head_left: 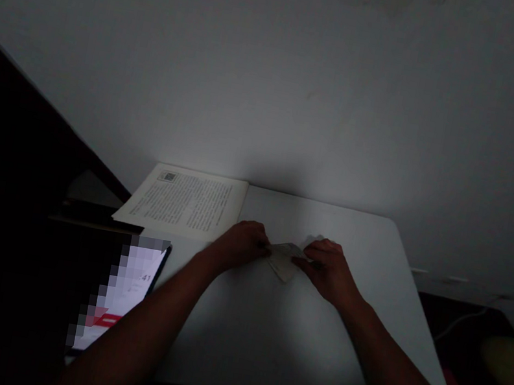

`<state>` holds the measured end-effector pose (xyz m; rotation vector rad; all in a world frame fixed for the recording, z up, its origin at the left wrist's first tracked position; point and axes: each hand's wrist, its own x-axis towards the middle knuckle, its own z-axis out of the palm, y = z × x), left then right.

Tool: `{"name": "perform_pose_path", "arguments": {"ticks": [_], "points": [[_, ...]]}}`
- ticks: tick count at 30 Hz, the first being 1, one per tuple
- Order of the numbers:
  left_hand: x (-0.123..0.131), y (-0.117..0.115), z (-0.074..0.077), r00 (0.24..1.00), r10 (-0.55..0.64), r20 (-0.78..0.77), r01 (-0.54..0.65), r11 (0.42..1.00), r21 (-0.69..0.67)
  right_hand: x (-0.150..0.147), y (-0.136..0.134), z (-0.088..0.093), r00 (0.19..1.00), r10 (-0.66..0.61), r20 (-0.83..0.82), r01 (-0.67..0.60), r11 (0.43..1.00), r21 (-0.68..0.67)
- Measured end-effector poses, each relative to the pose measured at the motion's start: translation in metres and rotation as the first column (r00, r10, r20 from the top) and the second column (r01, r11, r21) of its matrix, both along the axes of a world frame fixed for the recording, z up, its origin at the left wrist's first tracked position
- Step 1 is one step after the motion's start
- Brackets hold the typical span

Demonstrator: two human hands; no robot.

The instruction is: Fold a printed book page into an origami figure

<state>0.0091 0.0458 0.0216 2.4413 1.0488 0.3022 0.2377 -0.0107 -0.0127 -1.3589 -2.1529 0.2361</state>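
A small piece of folded paper (282,265), pale and pointed at its lower end, is held between my two hands just above the white table (236,347). My left hand (243,245) is closed, pinching the paper's left corner. On the other side, my right hand (327,268) grips the right edge with thumb and fingers. The dim light hides the finer creases, and I cannot tell whether the paper touches the tabletop.
Printed sheets (186,204) lie at the table's back left, against the wall (303,95). A lit tablet-like screen (139,278), partly pixelated, is beside my left forearm. Past the table's right edge are a pale cable (459,322) and a blurred yellowish thing (512,373).
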Motion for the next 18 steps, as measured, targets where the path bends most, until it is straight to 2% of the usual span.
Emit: {"name": "perform_pose_path", "arguments": {"ticks": [5,13,18], "points": [[-0.0051,0.0003,-0.0038,0.998,0.051,0.049,-0.052,0.999,0.016,0.0007,0.001,0.0005,1.0,-0.009,-0.005,0.009,1.0,-0.014],[-0.0007,0.0045,0.0014,0.999,0.033,-0.024,-0.033,0.999,0.027,0.0024,0.0035,-0.0011,1.0,-0.014,-0.009,0.014,0.999,-0.029],[0.0014,0.0035,0.0026,0.997,0.07,-0.03,-0.07,0.997,0.027,0.0029,0.0066,-0.0012,0.999,-0.027,0.041,0.027,0.999,-0.019]]}}
